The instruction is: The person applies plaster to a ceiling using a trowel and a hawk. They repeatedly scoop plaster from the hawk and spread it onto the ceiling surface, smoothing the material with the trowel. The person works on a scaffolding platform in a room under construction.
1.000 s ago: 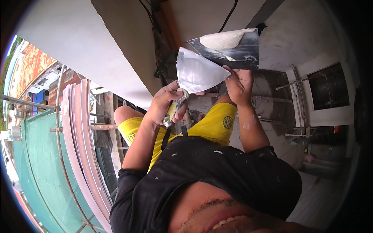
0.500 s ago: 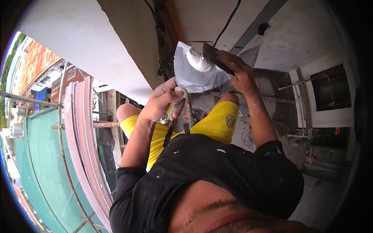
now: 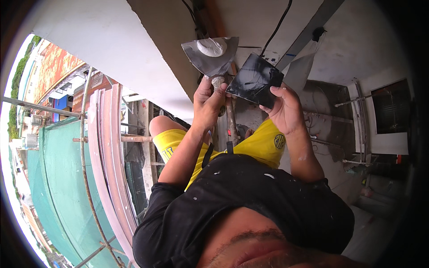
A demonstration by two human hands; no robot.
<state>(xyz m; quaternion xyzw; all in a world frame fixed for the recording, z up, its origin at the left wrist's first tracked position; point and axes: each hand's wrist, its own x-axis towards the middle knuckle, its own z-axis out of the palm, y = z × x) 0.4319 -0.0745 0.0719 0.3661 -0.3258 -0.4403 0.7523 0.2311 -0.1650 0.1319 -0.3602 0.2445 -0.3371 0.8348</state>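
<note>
My left hand (image 3: 207,106) is closed around the short, putty-crusted handle of a wide putty knife (image 3: 209,66). Its flared metal blade points away from me and carries a thick dab of white putty (image 3: 212,47) near the far edge. To the right, my right hand (image 3: 287,109) grips the near right corner of a dark, square flat spreader (image 3: 254,77), thumb on top. White smears streak the spreader's upturned face. Its left corner comes close to the knife handle and my left thumb; whether they touch I cannot tell.
On the left are scaffold poles (image 3: 86,145), long pinkish planks (image 3: 108,165) and green netting (image 3: 62,172), with buildings beyond. A pale wall edge (image 3: 154,62) runs beside my left arm. A black cable (image 3: 279,24) hangs ahead; a dark window opening (image 3: 393,107) is at right.
The spreader has come away from the putty and turned its flat face up. The putty knife has swung upright, its dab now at the far edge. Both hands shifted right in view.
</note>
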